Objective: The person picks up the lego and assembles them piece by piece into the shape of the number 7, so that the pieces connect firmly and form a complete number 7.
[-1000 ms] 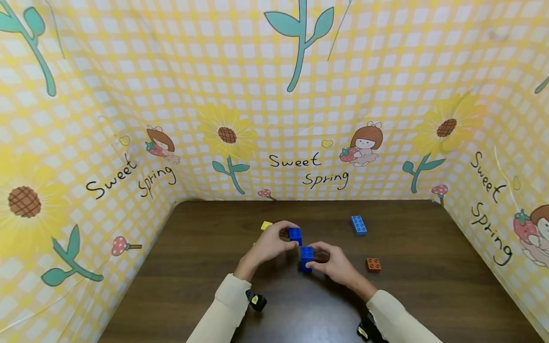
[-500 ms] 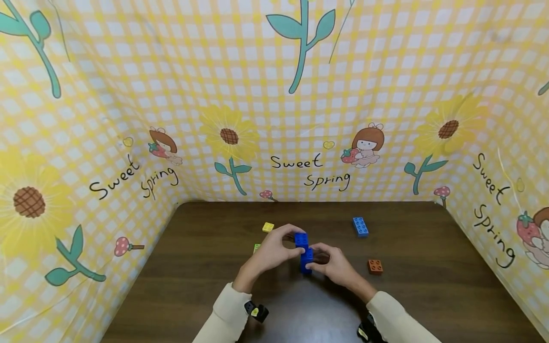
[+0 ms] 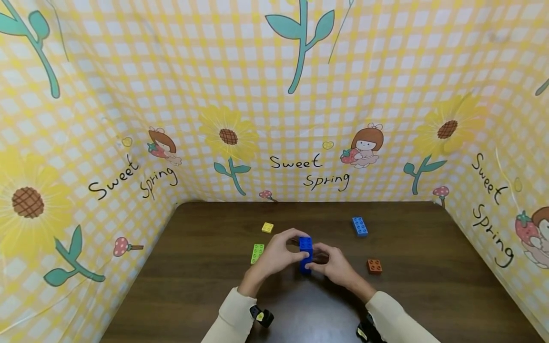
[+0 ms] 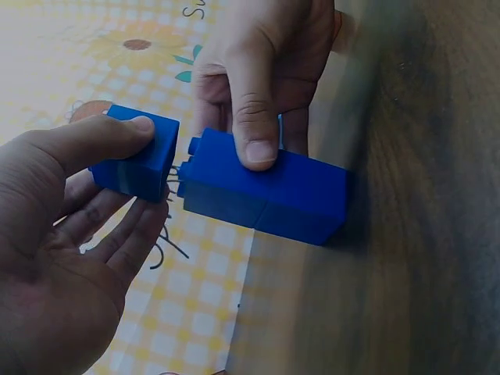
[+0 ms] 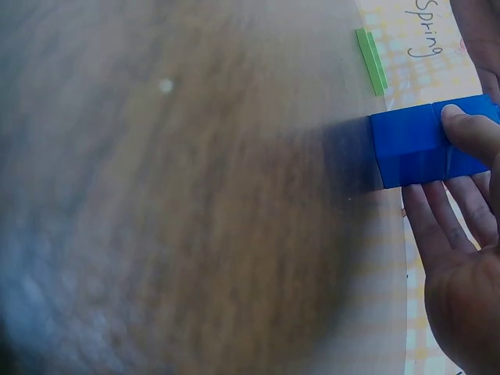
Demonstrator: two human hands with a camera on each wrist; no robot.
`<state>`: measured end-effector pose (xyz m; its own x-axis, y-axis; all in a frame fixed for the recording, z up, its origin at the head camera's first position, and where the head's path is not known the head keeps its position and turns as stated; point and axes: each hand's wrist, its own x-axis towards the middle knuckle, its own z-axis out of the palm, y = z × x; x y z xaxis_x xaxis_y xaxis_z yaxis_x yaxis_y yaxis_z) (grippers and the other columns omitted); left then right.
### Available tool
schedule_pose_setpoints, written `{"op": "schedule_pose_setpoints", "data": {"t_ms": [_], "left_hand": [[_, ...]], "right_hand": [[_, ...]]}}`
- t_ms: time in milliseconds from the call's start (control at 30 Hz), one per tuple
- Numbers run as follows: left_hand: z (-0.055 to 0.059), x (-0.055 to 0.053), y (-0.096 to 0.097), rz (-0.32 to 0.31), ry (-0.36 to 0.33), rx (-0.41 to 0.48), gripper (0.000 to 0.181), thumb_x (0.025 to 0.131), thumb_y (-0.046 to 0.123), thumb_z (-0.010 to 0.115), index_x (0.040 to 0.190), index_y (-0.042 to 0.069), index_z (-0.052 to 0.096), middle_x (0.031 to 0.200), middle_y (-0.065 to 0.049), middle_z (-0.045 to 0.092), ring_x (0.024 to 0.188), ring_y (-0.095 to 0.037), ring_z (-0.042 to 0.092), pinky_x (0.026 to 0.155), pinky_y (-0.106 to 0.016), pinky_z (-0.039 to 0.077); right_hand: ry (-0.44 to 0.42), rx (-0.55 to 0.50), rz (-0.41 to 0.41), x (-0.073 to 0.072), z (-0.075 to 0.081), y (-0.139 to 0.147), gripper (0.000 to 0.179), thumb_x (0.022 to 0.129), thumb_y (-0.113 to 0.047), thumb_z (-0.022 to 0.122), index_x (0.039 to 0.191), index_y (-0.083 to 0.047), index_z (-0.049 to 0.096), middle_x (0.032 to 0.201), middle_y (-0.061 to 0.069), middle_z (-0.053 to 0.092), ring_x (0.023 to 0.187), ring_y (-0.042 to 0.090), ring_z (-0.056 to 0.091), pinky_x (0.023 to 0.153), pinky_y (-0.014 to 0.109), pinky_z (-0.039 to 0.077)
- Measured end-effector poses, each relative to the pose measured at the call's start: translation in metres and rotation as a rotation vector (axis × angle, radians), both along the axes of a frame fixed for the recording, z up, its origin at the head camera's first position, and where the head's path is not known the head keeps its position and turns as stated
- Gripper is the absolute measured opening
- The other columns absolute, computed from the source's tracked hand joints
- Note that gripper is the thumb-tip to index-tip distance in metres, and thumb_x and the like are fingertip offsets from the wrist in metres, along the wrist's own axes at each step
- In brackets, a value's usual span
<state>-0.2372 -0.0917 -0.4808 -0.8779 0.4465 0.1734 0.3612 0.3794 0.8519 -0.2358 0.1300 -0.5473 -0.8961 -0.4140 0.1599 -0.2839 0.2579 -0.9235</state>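
In the head view my left hand (image 3: 280, 252) pinches a dark blue toy building brick (image 3: 305, 243) between thumb and fingers. Directly below it, a stack of two dark blue bricks (image 4: 266, 187) stands upright on the table, and my right hand (image 3: 332, 263) grips it from the right side. The left wrist view shows a narrow gap between the held brick (image 4: 137, 160) and the studs on top of the stack. The seam between the two stacked bricks (image 5: 414, 144) is visible in the right wrist view, with my right thumb lying on the upper one.
On the brown table (image 3: 180, 286), a yellow brick (image 3: 268, 227) and a lime green brick (image 3: 257, 254) lie left of the hands. To the right are a lighter blue brick (image 3: 360, 226) and an orange-brown brick (image 3: 374, 266). Printed yellow checked cloth (image 3: 240, 85) encloses the back and sides.
My left hand has carried its blue brick rightward and toward me, from beside the stack to just over its top. The green brick has come into full view. My right hand stays put.
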Motion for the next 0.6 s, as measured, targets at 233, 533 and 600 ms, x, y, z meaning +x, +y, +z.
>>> {"op": "schedule_pose_setpoints", "data": {"t_ms": [233,533,600], "left_hand": [[-0.005,-0.0001,0.0011,0.005,-0.02,-0.001,0.032,0.096,0.018,0.082,0.126,0.019,0.073,0.121,0.0,0.073,0.115,-0.023,0.069,0.101,-0.047,0.058],[-0.0092,0.0,0.002,0.002,-0.006,-0.007,0.033,0.096,0.02,0.082,0.128,0.018,0.073,0.121,0.002,0.073,0.116,-0.022,0.069,0.103,-0.047,0.058],[-0.0097,0.0005,0.0016,0.001,-0.01,-0.007,0.033,0.097,0.02,0.081,0.129,0.017,0.073,0.121,0.001,0.073,0.116,-0.022,0.069,0.103,-0.048,0.058]], "right_hand": [[0.033,0.0,0.006,-0.0007,-0.0025,0.0016,0.04,0.096,-0.016,0.082,0.13,0.0,0.068,0.123,0.019,0.075,0.114,0.033,0.075,0.094,0.034,0.063],[0.006,-0.019,0.005,-0.0001,-0.0023,0.001,0.041,0.096,-0.013,0.081,0.131,0.003,0.067,0.124,0.022,0.074,0.115,0.038,0.074,0.095,0.036,0.062],[0.002,-0.014,0.005,0.0004,-0.0018,0.0009,0.041,0.096,-0.014,0.082,0.131,0.002,0.067,0.124,0.022,0.074,0.115,0.038,0.074,0.095,0.036,0.062]]}}
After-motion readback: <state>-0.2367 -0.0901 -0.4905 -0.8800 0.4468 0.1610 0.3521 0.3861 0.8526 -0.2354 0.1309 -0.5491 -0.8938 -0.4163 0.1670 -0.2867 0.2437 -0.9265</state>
